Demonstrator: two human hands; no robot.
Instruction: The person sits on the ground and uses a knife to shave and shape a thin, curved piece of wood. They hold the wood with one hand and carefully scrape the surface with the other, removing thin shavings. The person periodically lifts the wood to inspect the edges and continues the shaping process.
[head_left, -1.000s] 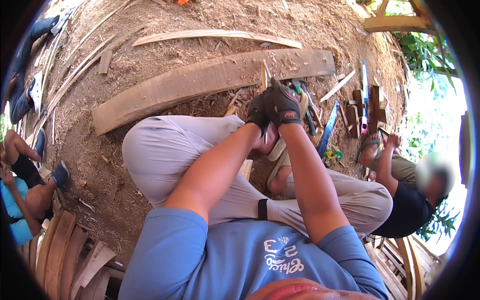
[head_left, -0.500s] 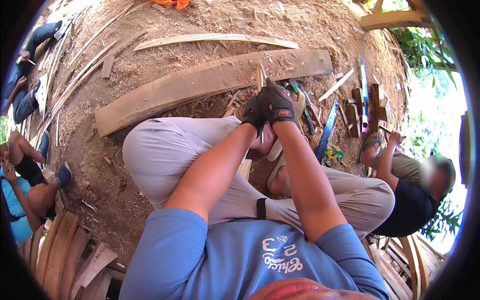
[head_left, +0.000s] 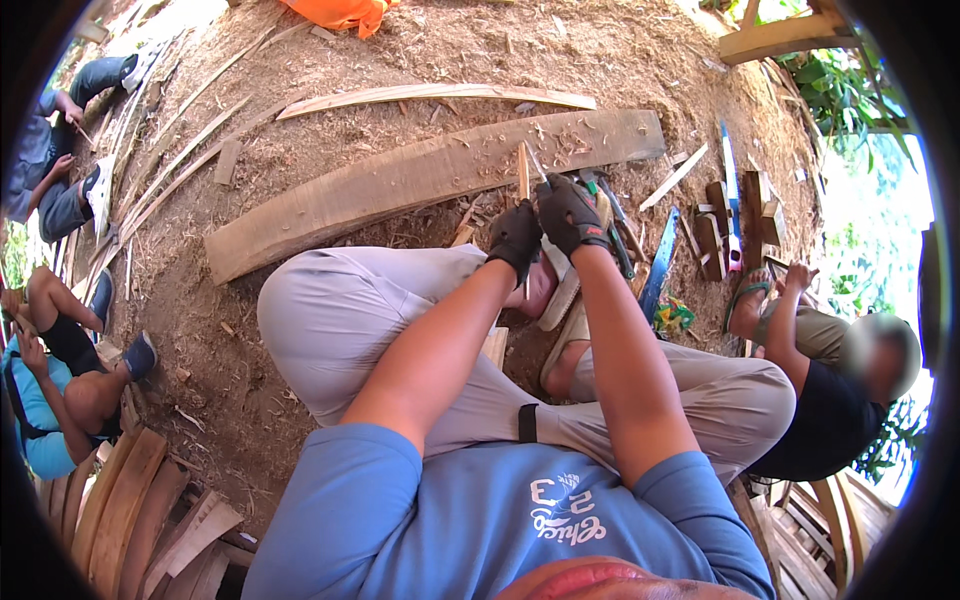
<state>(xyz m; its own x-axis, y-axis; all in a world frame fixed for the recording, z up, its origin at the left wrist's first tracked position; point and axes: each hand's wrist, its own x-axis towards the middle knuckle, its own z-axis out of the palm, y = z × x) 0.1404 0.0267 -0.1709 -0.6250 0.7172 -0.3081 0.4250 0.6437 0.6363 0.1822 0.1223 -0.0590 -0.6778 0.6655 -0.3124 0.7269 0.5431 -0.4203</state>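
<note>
Both hands, the left hand and the right hand in black gloves, close around a thin pale wooden strip.
The strip stands upright before the long brown plank; this seems a shaving step, and the next stroke needs steady grip.

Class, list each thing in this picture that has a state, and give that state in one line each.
Left hand: gloved, gripping the stick.
Right hand: gloved, closed on a tool.
Stick: thin, upright.
Plank: flat on ground, strewn with shavings.
Saw: lying unused.
</note>
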